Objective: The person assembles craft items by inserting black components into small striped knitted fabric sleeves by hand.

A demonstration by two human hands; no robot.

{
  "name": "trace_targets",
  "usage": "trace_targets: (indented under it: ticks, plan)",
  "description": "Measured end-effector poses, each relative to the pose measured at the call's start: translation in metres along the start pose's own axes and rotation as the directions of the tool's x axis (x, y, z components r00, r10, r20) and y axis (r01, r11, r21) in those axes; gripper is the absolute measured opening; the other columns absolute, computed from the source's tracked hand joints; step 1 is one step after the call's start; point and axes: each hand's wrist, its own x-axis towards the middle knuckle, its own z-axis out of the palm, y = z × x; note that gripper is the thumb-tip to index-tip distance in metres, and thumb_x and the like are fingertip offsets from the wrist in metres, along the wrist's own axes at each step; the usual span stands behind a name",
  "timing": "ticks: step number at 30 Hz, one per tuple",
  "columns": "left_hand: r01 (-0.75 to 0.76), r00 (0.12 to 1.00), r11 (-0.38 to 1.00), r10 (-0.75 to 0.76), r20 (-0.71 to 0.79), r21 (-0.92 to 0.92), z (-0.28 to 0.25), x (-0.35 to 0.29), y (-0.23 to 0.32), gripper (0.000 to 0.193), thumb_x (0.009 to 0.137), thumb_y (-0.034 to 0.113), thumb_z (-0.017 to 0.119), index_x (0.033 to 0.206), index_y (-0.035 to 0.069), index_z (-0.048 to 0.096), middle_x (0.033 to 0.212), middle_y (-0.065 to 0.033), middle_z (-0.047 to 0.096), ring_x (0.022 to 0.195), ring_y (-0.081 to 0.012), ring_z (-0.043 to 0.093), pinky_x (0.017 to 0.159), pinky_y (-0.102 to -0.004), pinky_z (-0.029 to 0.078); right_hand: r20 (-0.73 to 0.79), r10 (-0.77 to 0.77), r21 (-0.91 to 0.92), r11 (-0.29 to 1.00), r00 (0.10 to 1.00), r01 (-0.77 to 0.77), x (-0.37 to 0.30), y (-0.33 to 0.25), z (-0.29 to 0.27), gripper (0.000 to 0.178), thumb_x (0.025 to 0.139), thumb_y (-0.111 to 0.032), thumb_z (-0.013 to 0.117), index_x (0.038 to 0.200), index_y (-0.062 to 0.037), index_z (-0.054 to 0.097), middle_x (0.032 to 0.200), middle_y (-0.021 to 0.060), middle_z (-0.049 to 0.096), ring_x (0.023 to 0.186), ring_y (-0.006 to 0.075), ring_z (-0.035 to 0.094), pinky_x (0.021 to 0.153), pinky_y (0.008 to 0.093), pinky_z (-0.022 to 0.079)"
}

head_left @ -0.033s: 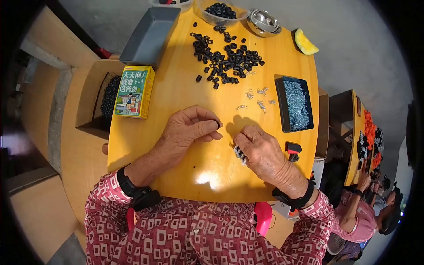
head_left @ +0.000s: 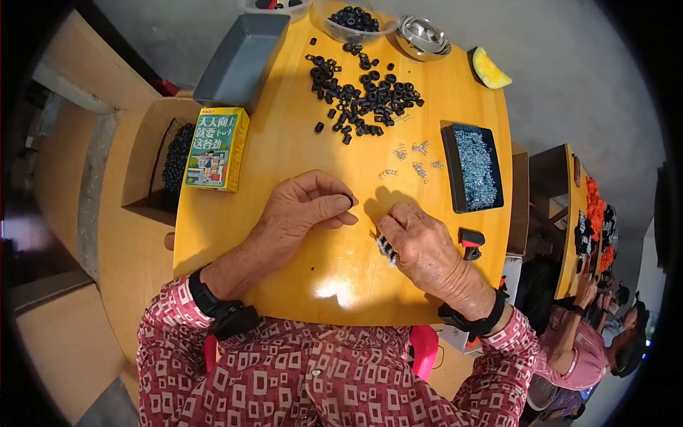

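Over the near middle of the table, my left hand (head_left: 302,206) pinches a small black round part (head_left: 351,201) between thumb and index finger. To its right, my right hand (head_left: 423,242) is closed, with its knuckles up and fingertips hidden. Silvery pieces with dark gaps (head_left: 386,250), perhaps small springs, show beneath its curled fingers on the left side. Farther off lie several small silvery bits (head_left: 420,148) in loose clusters. Beyond them spreads a heap of small black ring-shaped and cylindrical parts (head_left: 377,99).
A black tray (head_left: 487,208) of bluish-silver small pieces stands at right, near a red-and-black part (head_left: 470,238). At left are a yellow carton (head_left: 217,149) and a grey bin (head_left: 238,64). Bowls (head_left: 422,39) and a melon slice (head_left: 491,70) line the far edge. A co-worker (head_left: 569,341) sits right.
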Motion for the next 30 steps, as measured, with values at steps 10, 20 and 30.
trace_targets:
  ticks: [10,20,30]
  plan:
    - [0.040,0.998,0.995,-0.044,0.041,0.093,0.012,-0.010,-0.003,0.019,0.087,0.003,0.063,0.106,0.002,0.061,0.100,-0.0050,0.063,0.092,-0.0186,0.067,0.080,-0.0237,0.055,-0.059,0.048,-0.017,0.999,0.997,-0.049,-0.015,0.001,0.006,0.023,0.074,-0.004,0.063,0.096,0.0023,0.060,0.084,0.0145,0.055,0.082,0.0311,0.061,0.070,0.0380,0.053]
    - [0.070,0.986,0.998,-0.068,0.152,-0.003,0.021,-0.030,-0.016,0.019,0.087,0.003,0.065,0.105,0.001,0.061,0.099,-0.0082,0.065,0.091,-0.0181,0.067,0.080,-0.0240,0.054,-0.165,0.200,0.197,0.966,0.966,-0.166,-0.025,-0.005,0.006,0.028,0.069,0.003,0.067,0.097,0.0016,0.063,0.084,0.0135,0.057,0.080,0.0302,0.061,0.071,0.0361,0.052]
    - [-0.075,0.964,0.996,0.061,0.257,0.045,0.030,-0.055,-0.023,0.019,0.085,0.002,0.066,0.103,-0.002,0.063,0.098,-0.0096,0.066,0.091,-0.0182,0.067,0.082,-0.0271,0.054,-0.392,0.364,0.621,0.782,0.845,-0.049,-0.050,-0.056,-0.018,0.027,0.066,0.006,0.071,0.092,-0.0024,0.067,0.088,0.0079,0.066,0.081,0.0179,0.063,0.071,0.0274,0.049]
